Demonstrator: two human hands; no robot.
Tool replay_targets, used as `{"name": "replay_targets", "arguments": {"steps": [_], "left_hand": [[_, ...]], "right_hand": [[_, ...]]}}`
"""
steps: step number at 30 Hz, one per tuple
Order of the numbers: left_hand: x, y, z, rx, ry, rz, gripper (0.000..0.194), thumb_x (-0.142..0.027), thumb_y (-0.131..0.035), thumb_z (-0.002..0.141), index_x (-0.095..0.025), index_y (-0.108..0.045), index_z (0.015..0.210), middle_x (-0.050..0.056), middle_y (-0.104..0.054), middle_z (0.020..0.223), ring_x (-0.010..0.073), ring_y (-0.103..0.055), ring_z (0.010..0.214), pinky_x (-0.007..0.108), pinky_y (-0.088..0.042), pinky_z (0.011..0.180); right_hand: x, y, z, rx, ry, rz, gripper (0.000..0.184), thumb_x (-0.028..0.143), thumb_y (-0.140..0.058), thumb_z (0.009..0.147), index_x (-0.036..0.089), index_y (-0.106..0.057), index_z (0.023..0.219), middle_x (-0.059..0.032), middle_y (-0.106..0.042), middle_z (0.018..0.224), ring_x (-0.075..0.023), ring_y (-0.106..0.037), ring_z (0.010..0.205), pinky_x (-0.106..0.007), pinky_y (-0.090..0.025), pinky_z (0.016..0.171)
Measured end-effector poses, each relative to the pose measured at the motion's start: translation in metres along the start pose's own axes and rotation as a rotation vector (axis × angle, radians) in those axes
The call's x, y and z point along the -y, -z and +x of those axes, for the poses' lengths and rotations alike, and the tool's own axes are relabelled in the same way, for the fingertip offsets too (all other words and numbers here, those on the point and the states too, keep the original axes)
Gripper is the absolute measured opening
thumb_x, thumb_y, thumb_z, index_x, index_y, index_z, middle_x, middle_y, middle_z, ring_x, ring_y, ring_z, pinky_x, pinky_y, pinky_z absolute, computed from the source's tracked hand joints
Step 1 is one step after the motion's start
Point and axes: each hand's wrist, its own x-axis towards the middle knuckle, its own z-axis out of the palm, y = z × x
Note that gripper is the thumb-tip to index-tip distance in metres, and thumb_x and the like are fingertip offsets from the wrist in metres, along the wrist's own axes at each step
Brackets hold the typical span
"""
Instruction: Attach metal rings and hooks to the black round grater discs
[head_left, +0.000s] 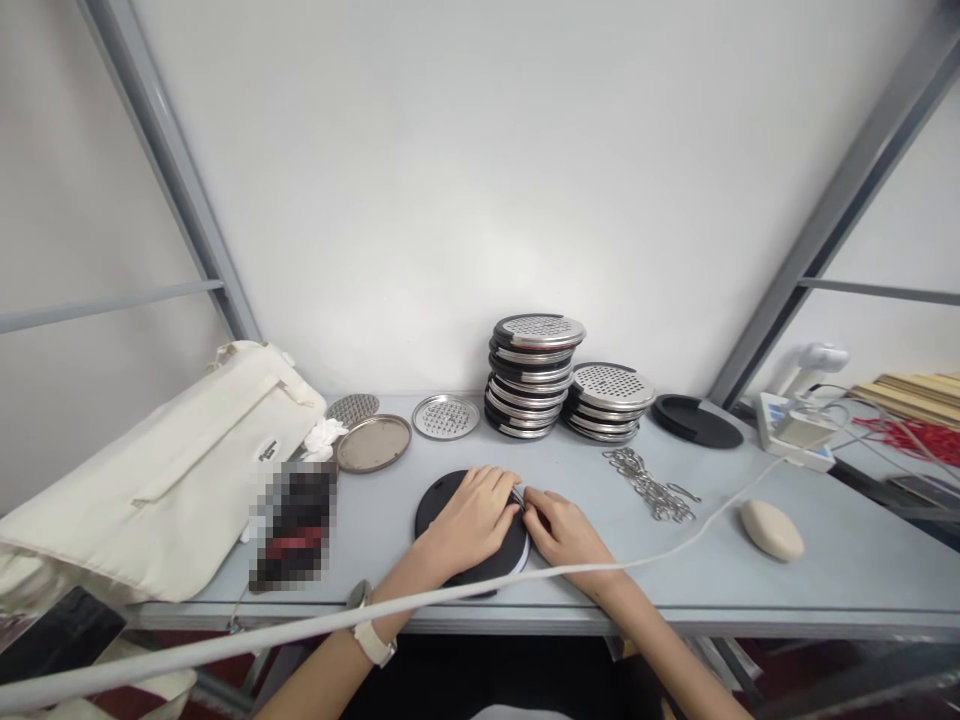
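Note:
A round black disc (442,497), which looks like the dark side of a round grater, lies near the table's front edge. Across its top rests my left hand (476,510), fingers close together and bent over the right part, holding it down. My right hand (559,525) is closed at the disc's right edge. Thumb and fingers there pinch a small metal clip (518,496), mostly hidden between the two hands. To the right lies a pile of metal clips (651,484). Behind stand a tall stack of round graters (529,375) and a shorter grater stack (609,400).
Loose metal grater plates (445,417) and a plain metal disc (373,443) lie at back left, near a cream bag (172,470). At right are a black round holder (697,421), a beige oval object (772,530) and a power strip (795,432). A white cable (420,598) crosses the foreground.

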Motion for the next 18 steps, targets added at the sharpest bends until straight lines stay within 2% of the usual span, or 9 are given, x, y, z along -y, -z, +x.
{"name": "replay_targets", "arguments": {"steps": [11,18], "left_hand": [[0.0017,0.0008,0.0010,0.022,-0.022,-0.062,0.017,-0.016,-0.038,0.092,-0.018,-0.050,0.105,0.006,-0.058,0.100,0.0199,-0.053,0.097,0.036,-0.041,0.087],[0.0018,0.0003,0.0016,0.020,-0.019,-0.070,0.019,-0.017,-0.040,0.092,-0.018,-0.050,0.108,0.006,-0.058,0.099,0.0200,-0.053,0.096,0.036,-0.041,0.086]], "right_hand": [[-0.0041,-0.0041,0.0002,0.015,-0.008,0.034,0.020,0.021,-0.032,0.090,0.019,-0.050,0.082,-0.0045,-0.060,0.077,-0.0173,-0.055,0.073,-0.027,-0.039,0.068],[-0.0053,-0.0079,-0.0008,-0.018,-0.017,0.028,0.019,0.021,-0.030,0.090,0.020,-0.046,0.079,-0.0044,-0.058,0.074,-0.0171,-0.054,0.069,-0.028,-0.039,0.065]]}}
